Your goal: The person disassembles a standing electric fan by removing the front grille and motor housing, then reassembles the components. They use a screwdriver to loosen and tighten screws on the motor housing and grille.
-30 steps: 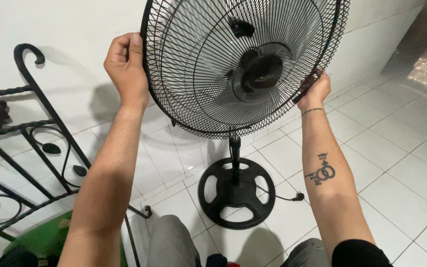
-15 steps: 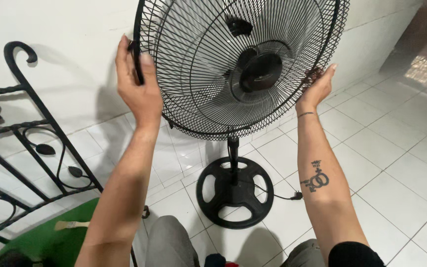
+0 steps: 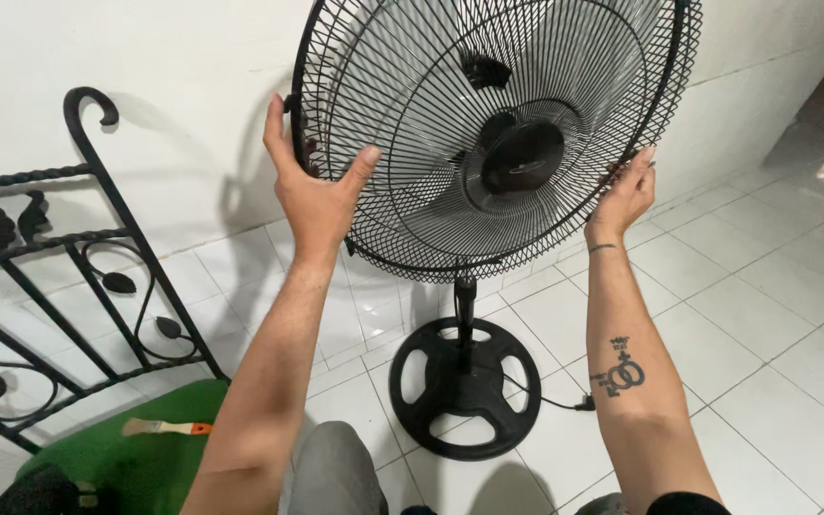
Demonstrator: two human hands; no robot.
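- Head view: the left hand [image 3: 315, 195] has shifted along the left rim of the round black wire fan guard [image 3: 565, 86]; a second ago it wrapped the rim from outside, now the palm lies flat on the mesh with fingers up behind the rim and thumb spread across the front
- The right hand [image 3: 625, 195] stays at the lower right rim, fingers curled lightly around the edge wire; it has barely moved
- Neither hand is clenched: the left presses open-palmed against the guard, the right cups the rim loosely, so the guard is steadied between them rather than gripped hard
- This reads as a re-grip, likely feeling for a clip or seam on the rim; I judge the guard not yet loosened
- The guard sits on the black pedestal fan, whose pale blades [image 3: 431, 205] and dark hub [image 3: 522, 157] show through the mesh; its pole runs down to the round black spoked base [image 3: 464, 386] on the white tiled floor [image 3: 765, 315], near the white wall
- A black power cord [image 3: 555, 401] trails right from the base
- To the left stands a black wrought-iron scroll railing [image 3: 97, 257], close to the left forearm
- At the bottom left edge, a small paintbrush with orange band [image 3: 166, 428] lies on a green surface [image 3: 135, 467]
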